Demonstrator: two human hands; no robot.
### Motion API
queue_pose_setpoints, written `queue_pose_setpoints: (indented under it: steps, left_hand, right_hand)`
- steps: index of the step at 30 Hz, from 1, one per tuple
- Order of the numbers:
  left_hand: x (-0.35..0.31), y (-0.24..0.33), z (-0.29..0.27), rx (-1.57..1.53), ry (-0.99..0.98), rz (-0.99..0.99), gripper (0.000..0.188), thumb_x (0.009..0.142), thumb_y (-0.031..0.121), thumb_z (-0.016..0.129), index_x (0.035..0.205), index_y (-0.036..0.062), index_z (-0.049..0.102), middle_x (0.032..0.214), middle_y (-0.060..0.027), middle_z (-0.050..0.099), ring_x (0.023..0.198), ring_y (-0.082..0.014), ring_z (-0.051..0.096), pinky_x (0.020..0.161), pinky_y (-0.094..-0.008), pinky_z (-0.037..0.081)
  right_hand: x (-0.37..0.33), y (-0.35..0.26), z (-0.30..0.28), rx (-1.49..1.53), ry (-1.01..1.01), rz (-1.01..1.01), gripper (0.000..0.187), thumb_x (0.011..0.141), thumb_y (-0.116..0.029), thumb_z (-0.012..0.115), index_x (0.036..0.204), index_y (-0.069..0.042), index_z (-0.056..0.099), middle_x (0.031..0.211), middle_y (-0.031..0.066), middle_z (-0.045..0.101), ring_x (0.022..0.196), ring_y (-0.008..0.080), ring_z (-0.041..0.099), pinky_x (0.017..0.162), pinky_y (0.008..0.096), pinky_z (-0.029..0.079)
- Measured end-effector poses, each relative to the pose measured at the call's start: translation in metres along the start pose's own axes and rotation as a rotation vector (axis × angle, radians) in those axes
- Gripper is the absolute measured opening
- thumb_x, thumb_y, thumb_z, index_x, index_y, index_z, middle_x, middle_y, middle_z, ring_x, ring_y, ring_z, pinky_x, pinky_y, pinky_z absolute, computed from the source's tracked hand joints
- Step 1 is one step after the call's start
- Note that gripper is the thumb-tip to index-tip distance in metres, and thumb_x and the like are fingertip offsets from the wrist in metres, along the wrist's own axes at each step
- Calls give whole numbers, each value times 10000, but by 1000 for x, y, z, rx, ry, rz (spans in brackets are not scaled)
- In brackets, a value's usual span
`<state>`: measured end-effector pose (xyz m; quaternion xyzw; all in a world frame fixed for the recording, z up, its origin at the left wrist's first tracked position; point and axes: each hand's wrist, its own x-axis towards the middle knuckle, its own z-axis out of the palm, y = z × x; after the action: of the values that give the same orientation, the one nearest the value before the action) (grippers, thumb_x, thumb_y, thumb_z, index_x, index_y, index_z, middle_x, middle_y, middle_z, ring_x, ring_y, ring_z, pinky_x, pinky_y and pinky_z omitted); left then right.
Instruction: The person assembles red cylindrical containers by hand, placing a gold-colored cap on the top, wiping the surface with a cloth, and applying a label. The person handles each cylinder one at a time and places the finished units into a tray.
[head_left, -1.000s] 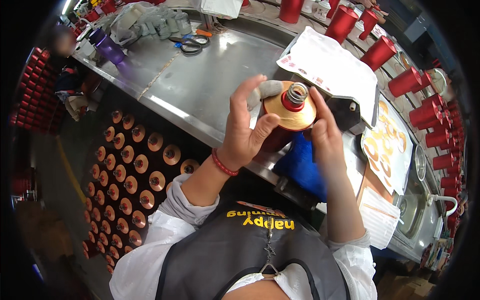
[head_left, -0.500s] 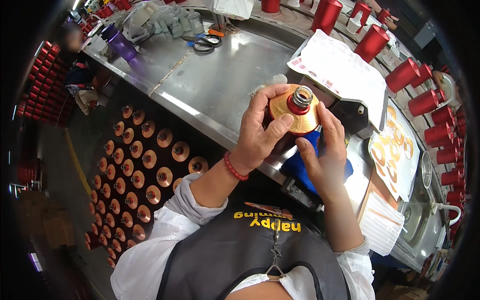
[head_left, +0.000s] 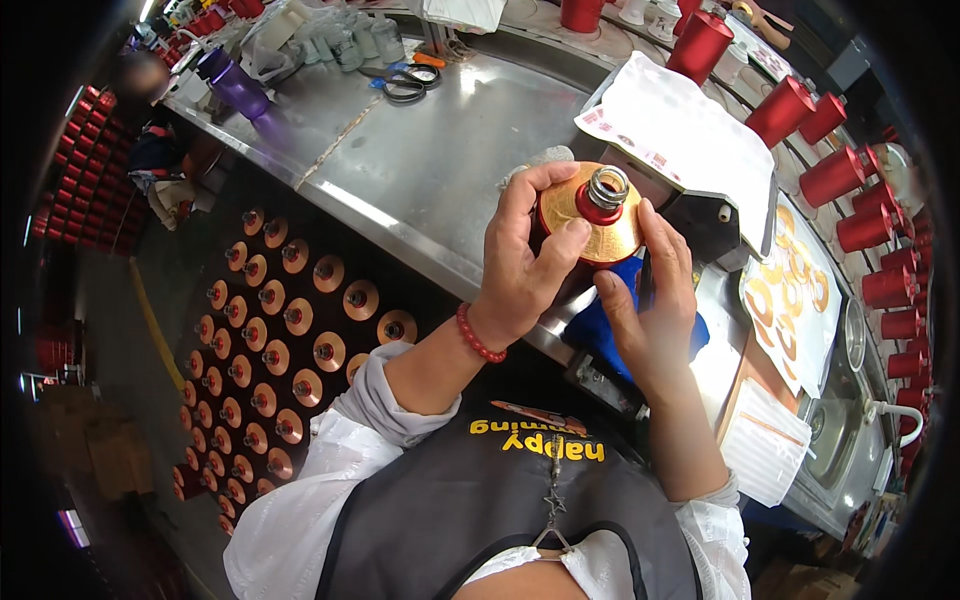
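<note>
A red bottle (head_left: 603,238) with a gold ring-shaped top around its shoulder and a bare clear-glass neck stands upright between my hands, above the near edge of the metal bench. My left hand (head_left: 535,245) wraps its left side, with the thumb pressed on the gold shoulder close to the neck. On the other side, my right hand (head_left: 655,295) has its fingers against the bottle's right edge; the thumb points up near the lower rim. The bottle's lower body is mostly hidden by my hands.
Scissors (head_left: 404,90) and a purple bottle (head_left: 235,85) lie or stand on the metal bench (head_left: 440,150). White paper covers a dark box (head_left: 690,120). Gold rings rest on a sheet (head_left: 790,300) at right. Red bottles (head_left: 783,112) line a conveyor; several gold-topped bottles (head_left: 298,316) stand lower left.
My left thumb has slid slightly down and inward on the gold shoulder. Red bottles on the conveyor have shifted along it. My grip on the bottle stays nearly the same.
</note>
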<state>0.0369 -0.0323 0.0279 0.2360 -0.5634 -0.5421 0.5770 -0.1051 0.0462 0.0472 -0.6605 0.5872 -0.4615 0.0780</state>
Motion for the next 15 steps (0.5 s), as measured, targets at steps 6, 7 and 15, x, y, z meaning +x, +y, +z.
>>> queue_pose_setpoints:
  steps: [6,7,15]
  left_hand:
    - [1,1,-3,30,-40,-16,451,924,132,604,1323,-27,464,1256,-148,551,1158,-192,554,1022,-334,449]
    - [1,1,-7,65,-92,-14,479,929,116,589,1358,-22,426,1297,-146,536,1198,-188,542,1045,-336,441]
    - [-1,0,-6,-16,-84,22,510,910,170,635,1344,-29,456,1293,-148,512,1178,-191,539,1043,-331,438]
  right_hand:
    - [0,1,2,13,0,6,654,881,-179,737,1454,-8,475,1365,195,532,1281,315,532,1064,390,427]
    - [0,1,1,14,0,8,654,881,-179,738,1455,-9,474,1365,195,532,1282,315,532,1065,390,426]
    - [-1,1,3,39,5,21,666,864,-164,746,1451,-5,472,1372,198,527,1270,322,531,1060,400,429]
